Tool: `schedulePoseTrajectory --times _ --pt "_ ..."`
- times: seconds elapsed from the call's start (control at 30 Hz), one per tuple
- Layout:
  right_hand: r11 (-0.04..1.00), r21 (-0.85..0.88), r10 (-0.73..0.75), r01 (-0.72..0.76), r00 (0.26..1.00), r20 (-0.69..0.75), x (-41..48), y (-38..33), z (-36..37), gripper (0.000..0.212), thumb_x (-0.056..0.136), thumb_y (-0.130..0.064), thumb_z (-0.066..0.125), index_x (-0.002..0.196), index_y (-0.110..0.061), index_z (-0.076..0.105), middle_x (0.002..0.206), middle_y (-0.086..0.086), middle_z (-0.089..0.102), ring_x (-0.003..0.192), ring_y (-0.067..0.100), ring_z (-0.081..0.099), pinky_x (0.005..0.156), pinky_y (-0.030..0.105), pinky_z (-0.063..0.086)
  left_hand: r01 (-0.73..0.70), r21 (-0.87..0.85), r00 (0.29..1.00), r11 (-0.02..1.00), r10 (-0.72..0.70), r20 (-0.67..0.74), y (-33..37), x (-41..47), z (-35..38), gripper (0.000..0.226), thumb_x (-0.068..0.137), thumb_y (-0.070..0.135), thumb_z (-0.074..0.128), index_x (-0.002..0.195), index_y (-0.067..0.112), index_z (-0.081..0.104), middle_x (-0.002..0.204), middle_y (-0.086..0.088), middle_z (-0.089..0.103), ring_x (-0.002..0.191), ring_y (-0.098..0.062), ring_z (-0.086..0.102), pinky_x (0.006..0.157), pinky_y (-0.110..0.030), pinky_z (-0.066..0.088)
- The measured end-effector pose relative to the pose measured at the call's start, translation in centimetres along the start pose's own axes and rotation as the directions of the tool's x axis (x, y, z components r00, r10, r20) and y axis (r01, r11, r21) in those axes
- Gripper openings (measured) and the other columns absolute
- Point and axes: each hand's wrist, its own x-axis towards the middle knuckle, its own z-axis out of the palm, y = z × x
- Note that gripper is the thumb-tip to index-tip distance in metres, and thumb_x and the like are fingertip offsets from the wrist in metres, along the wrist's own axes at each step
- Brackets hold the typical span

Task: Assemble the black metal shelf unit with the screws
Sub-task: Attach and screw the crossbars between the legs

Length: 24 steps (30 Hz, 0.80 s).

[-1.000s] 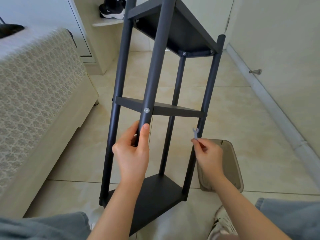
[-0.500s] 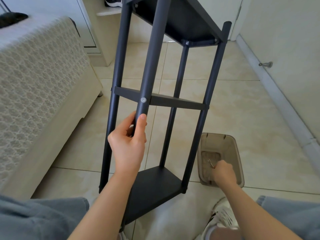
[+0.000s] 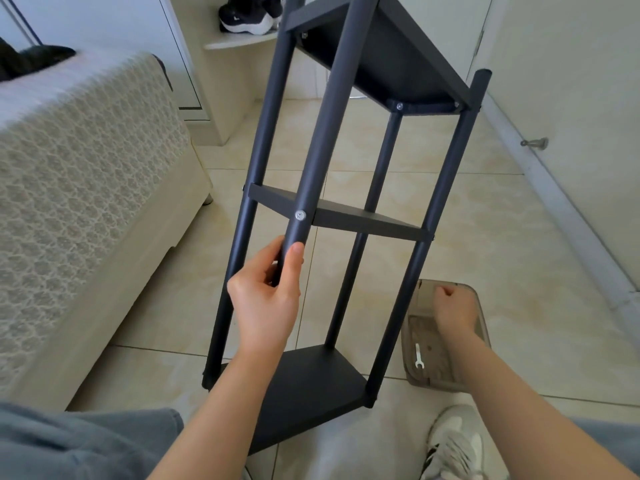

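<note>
The black metal shelf unit (image 3: 363,220) stands tilted on the tiled floor, with three triangular shelves fixed between its poles. A silver screw (image 3: 300,215) shows on the near pole at the middle shelf. My left hand (image 3: 266,299) grips that near pole just below the screw. My right hand (image 3: 452,306) hovers over a translucent brown tray (image 3: 483,327) on the floor, fingers curled, with nothing visible in it. A small silver wrench (image 3: 418,355) lies in the tray, left of my wrist.
A cream sofa with a lace cover (image 3: 86,168) runs along the left. A wall with a metal door stop (image 3: 535,143) is on the right. My white sneaker (image 3: 453,441) sits by the tray. Dark shoes (image 3: 249,15) rest on a corner ledge behind.
My right hand carried the wrench down from the right pole, left it in the tray, and now hovers above it. My left hand kept its grip on the near pole.
</note>
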Motion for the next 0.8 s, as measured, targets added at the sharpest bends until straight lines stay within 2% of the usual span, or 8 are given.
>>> schedulePoseTrajectory --times 0.07,0.13,0.23,0.3,0.4,0.5,0.67,0.8 --pt "0.993 0.112 -0.036 0.039 0.999 -0.027 -0.1 -2.8 -0.7 0.027 0.103 -0.015 0.046 0.102 -0.001 0.068 0.105 0.023 0.068 0.085 0.034 0.06 0.08 0.041 0.048 -0.009 0.013 1.0 1.0 0.009 0.005 0.0 0.0 -0.2 0.015 0.094 0.052 0.057 0.088 0.046 0.07 0.062 -0.007 0.056 0.053 -0.03 0.052 0.047 -0.05 0.046" --pt "0.974 0.219 -0.061 0.064 0.998 -0.019 0.0 -5.4 -1.5 0.028 0.104 -0.019 0.043 0.101 -0.003 0.066 0.108 0.025 0.066 0.096 0.04 0.061 0.091 0.049 0.049 -0.02 0.008 1.0 1.0 0.02 0.01 0.1 0.0 -0.4 0.012 0.094 0.053 0.057 0.089 0.051 0.068 0.062 -0.005 0.058 0.053 -0.026 0.054 0.048 -0.05 0.048" --pt "0.916 0.398 -0.058 0.05 0.998 0.008 0.4 -8.4 -2.5 0.031 0.106 -0.027 0.039 0.086 -0.013 0.058 0.109 0.023 0.065 0.101 0.037 0.062 0.1 0.054 0.048 -0.047 0.019 0.999 0.999 0.046 0.02 -0.1 0.0 -0.9 0.014 0.094 0.053 0.055 0.093 0.065 0.063 0.067 -0.003 0.06 0.054 -0.022 0.056 0.051 -0.05 0.051" --pt "0.91 0.411 -0.064 0.054 0.998 0.01 0.4 -9.4 -3.0 0.033 0.106 -0.034 0.036 0.081 -0.02 0.052 0.102 0.015 0.062 0.098 0.031 0.061 0.1 0.051 0.049 -0.054 0.02 0.998 0.998 0.053 0.029 -0.4 0.0 -1.2 0.015 0.093 0.053 0.055 0.095 0.067 0.062 0.069 0.0 0.061 0.055 -0.02 0.057 0.052 -0.047 0.053" --pt "0.93 0.359 -0.101 0.081 0.994 0.039 0.1 -10.0 -3.5 0.031 0.106 -0.039 0.038 0.108 -0.015 0.057 0.114 0.011 0.062 0.106 0.027 0.059 0.104 0.048 0.047 -0.046 0.017 0.998 0.999 0.045 0.037 -0.8 0.1 -1.9 0.012 0.092 0.056 0.054 0.096 0.065 0.061 0.073 0.003 0.063 0.057 -0.018 0.059 0.052 -0.042 0.054" --pt "0.936 0.344 -0.1 0.076 0.994 0.054 0.2 -10.5 -3.9 0.043 0.104 -0.037 0.044 0.137 -0.01 0.05 0.134 0.01 0.056 0.121 0.028 0.056 0.108 0.046 0.044 -0.052 0.029 0.997 0.998 0.05 0.062 -1.4 0.1 -2.3 0.009 0.093 0.058 0.052 0.096 0.059 0.061 0.071 0.003 0.061 0.055 -0.014 0.056 0.05 -0.032 0.052" --pt "0.898 0.432 -0.124 0.088 0.991 0.058 0.3 -12.5 -4.7 0.039 0.101 -0.023 0.055 0.138 -0.015 0.048 0.129 0.006 0.058 0.103 0.02 0.055 0.096 0.041 0.051 -0.051 0.043 0.996 0.998 0.048 0.079 -1.8 -0.3 -3.0 0.018 0.094 0.065 0.047 0.097 0.051 0.059 0.073 0.009 0.062 0.057 -0.008 0.059 0.05 -0.016 0.046" --pt "0.899 0.437 -0.109 0.011 0.974 0.199 0.2 -12.8 -5.4 0.059 0.096 -0.004 0.059 0.144 -0.032 0.036 0.105 -0.005 0.059 0.092 0.019 0.06 0.08 0.049 0.055 -0.059 0.179 0.997 0.982 0.049 0.061 -2.3 -0.3 -3.7 0.02 0.095 0.066 0.044 0.091 0.049 0.052 0.074 0.018 0.058 0.063 -0.005 0.059 0.049 -0.012 0.042"
